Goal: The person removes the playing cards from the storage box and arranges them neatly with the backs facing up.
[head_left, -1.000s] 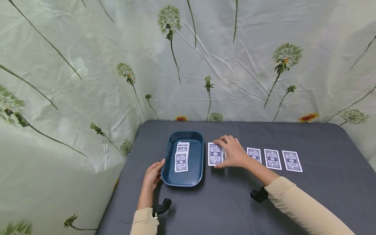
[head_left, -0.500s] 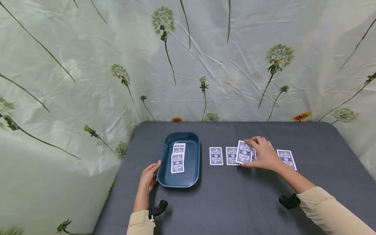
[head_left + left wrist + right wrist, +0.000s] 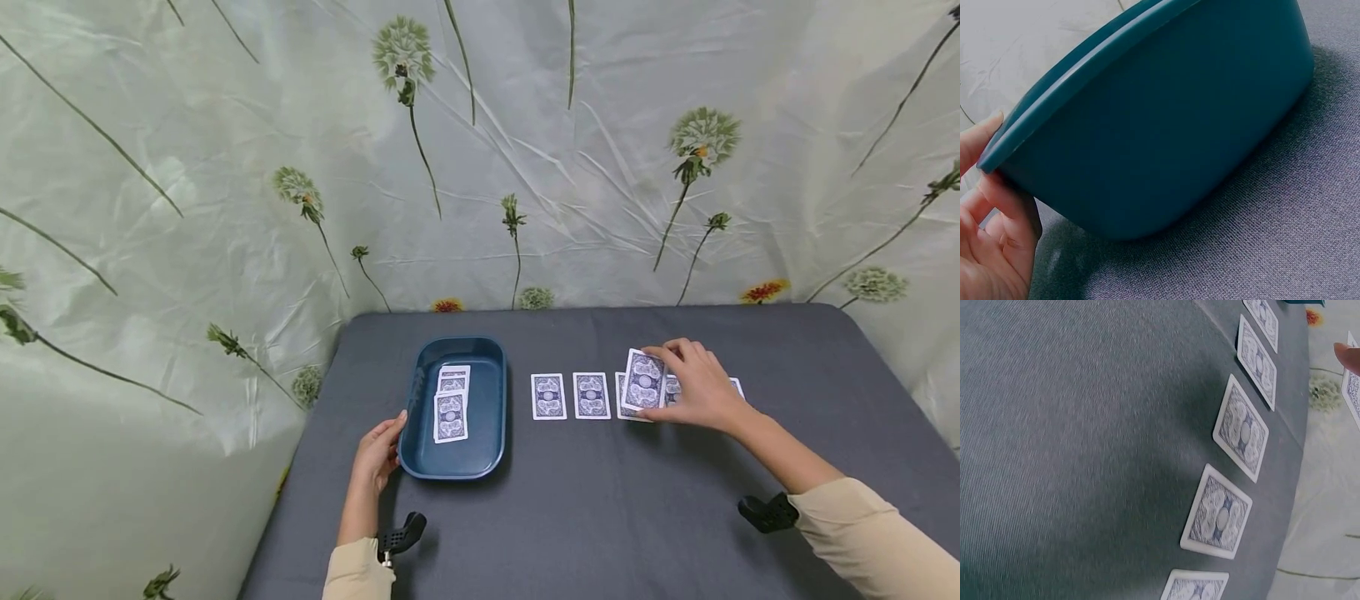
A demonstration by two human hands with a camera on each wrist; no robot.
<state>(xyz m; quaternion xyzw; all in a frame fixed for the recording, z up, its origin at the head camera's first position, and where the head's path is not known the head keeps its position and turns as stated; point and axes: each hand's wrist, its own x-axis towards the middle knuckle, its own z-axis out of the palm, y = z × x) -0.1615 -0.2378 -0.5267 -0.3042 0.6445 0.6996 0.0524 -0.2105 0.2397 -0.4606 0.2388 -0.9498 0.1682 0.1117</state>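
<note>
My left hand (image 3: 377, 452) grips the left rim of a blue tray (image 3: 495, 442), thumb over the rim and fingers beneath it in the left wrist view. Several overlapping playing cards (image 3: 451, 417) lie face down in the tray. My right hand (image 3: 701, 386) pinches a playing card (image 3: 643, 380) by its far and near edges, back up, above the row of cards; whether more cards lie under it I cannot tell. It partly covers the third card (image 3: 624, 408) from the left. In the right wrist view only the thumb (image 3: 1349, 357) and part of the held card (image 3: 1352, 394) show.
Several face-down cards form a row right of the tray, starting with a card (image 3: 549, 397) and a second card (image 3: 592, 396). My right hand hides part of the row's right end. A floral cloth (image 3: 450, 250) hangs behind the grey table (image 3: 555, 517).
My right hand has moved right along the row with the held card, uncovering the two leftmost cards. My left hand keeps its grip on the tray. The head view has shifted slightly.
</note>
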